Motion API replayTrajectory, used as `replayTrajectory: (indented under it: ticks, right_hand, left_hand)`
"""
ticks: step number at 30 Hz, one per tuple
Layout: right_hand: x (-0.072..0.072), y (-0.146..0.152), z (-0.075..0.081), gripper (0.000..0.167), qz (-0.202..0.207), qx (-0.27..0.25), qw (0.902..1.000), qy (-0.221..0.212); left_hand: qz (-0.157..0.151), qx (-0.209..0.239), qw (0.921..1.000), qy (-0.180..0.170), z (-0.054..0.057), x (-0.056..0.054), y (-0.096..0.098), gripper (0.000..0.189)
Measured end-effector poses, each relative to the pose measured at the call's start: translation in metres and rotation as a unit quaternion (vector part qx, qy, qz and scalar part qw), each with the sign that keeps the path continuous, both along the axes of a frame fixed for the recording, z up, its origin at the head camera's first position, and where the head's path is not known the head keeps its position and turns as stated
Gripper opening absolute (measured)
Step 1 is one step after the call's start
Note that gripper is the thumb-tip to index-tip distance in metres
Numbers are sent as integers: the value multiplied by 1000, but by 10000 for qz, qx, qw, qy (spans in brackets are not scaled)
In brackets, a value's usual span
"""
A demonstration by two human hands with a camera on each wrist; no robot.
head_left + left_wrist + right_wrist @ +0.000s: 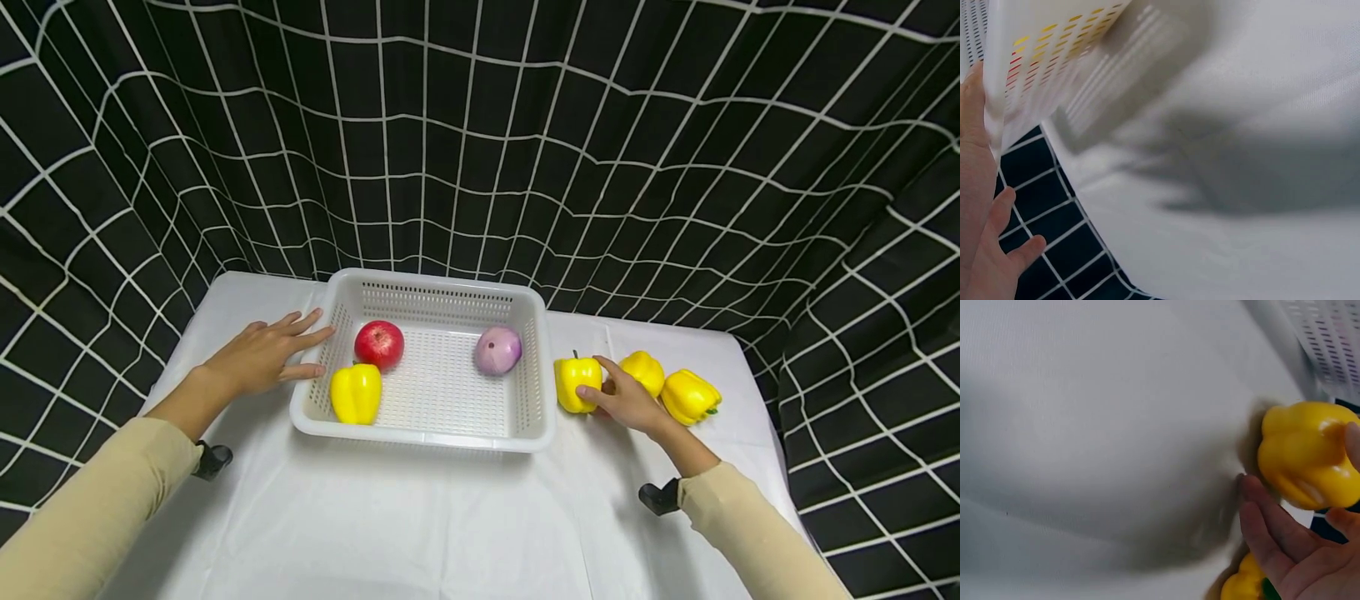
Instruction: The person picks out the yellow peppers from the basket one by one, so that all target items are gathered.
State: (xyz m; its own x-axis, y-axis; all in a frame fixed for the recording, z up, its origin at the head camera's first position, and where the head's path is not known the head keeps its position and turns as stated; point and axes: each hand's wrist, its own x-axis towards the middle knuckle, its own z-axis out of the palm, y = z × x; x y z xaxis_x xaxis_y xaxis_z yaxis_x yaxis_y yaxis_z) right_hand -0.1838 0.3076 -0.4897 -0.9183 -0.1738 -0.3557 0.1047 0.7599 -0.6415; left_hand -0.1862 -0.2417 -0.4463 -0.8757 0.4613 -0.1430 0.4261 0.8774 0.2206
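My left hand [262,358] rests with spread, fairly straight fingers on the left rim of a white perforated plastic basket [427,440]. In the left wrist view its fingers lie along the basket's wall [1060,50]. Just right of the basket, a yellow bell pepper [573,383] stands with its stem up. My right hand [630,404] holds this pepper at its right side, thumb in front and index finger behind. The right wrist view shows the thumb over the yellow bell pepper [1304,453], while the other fingers [1266,544] extend below it.
Inside the basket are a red round fruit [378,345], another yellow bell pepper [356,395] and a purple onion [498,350]. Two more yellow peppers, one behind my right hand [643,371] and one farther right [688,396], lie on the white-covered table [450,525]. Black gridded curtains [465,150] enclose the table.
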Motion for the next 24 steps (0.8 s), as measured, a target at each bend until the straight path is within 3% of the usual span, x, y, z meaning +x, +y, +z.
replayTrajectory:
  ticks: [6, 14, 24]
  right_hand:
    - [-1, 5, 8, 86, 124, -254, 9994, -176]
    - [-4, 8, 38, 81, 349, -516, 9978, -240]
    - [-20, -5, 68, 78, 622, -324, 9972, 263]
  left_hand:
    - [5, -3, 10000, -23, -1, -1, 0, 72]
    - [-60, -8, 10000, 2, 1, 0, 0, 69]
    - [-134, 36, 9999, 71, 0, -1, -1, 68]
